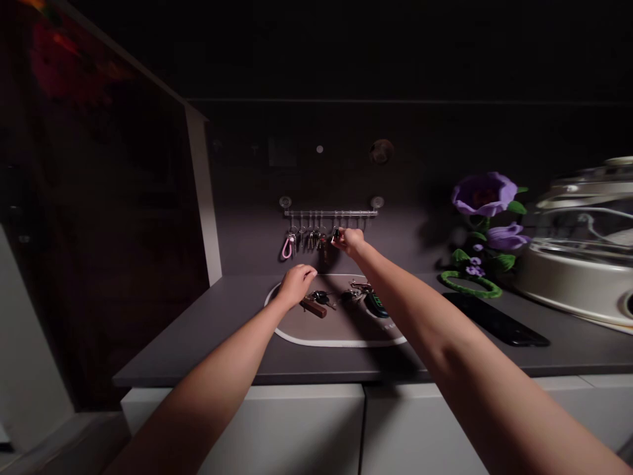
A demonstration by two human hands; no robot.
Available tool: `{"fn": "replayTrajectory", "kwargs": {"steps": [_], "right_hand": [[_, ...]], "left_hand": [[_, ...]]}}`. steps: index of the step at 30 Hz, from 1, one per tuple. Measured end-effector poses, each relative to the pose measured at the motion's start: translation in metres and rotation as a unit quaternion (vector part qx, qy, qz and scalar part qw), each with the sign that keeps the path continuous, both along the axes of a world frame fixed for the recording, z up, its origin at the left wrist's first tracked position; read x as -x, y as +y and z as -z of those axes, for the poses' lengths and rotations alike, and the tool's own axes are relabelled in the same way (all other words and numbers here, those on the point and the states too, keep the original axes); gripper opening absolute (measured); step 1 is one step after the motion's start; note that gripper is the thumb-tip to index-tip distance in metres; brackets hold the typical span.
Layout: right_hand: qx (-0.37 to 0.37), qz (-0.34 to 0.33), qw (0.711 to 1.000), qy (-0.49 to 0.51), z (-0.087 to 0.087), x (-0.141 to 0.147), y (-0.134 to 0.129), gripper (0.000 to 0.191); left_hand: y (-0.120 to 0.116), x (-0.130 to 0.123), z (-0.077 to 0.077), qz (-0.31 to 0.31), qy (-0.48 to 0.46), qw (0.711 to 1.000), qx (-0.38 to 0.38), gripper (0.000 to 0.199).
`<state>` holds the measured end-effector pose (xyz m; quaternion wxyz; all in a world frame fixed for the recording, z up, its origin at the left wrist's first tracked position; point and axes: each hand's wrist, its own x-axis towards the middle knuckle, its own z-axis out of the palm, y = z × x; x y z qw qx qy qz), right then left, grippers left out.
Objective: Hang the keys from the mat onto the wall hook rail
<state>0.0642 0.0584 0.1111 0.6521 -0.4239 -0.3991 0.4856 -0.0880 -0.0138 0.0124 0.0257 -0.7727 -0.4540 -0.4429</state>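
My right hand point(353, 241) is raised to a row of hooks on a clear rail point(331, 213) on the back wall. Its fingertips pinch a small key ring with keys point(336, 237) just below the hooks; fine detail there is too small to tell. Several keys point(314, 239) hang to the left of it, along with a pink loop strap point(287, 247). Lower down, my left hand point(295, 285) hovers by the left part of a mat point(316, 335), fingers drawn together, nothing visible in them. Beside it lie a brown key fob point(314, 307) and more keys point(352, 295).
A dark fob with green markings point(378, 304) lies on the mat, partly behind my right forearm. On the right stand purple artificial flowers point(487, 194), a black phone point(497, 320) and a cream appliance with a clear cover point(576, 277). A side panel point(202, 191) bounds the counter's left.
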Motion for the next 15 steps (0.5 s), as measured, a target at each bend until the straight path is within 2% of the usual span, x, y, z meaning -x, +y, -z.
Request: {"fn": "replayTrajectory", "kwargs": {"steps": [15], "right_hand": [[-0.002,0.045,0.997,-0.07,0.009,-0.001,0.015,0.012]], "left_hand": [[-0.002,0.001,-0.001,0.004,0.01,1.0,0.006,0.023]]}}
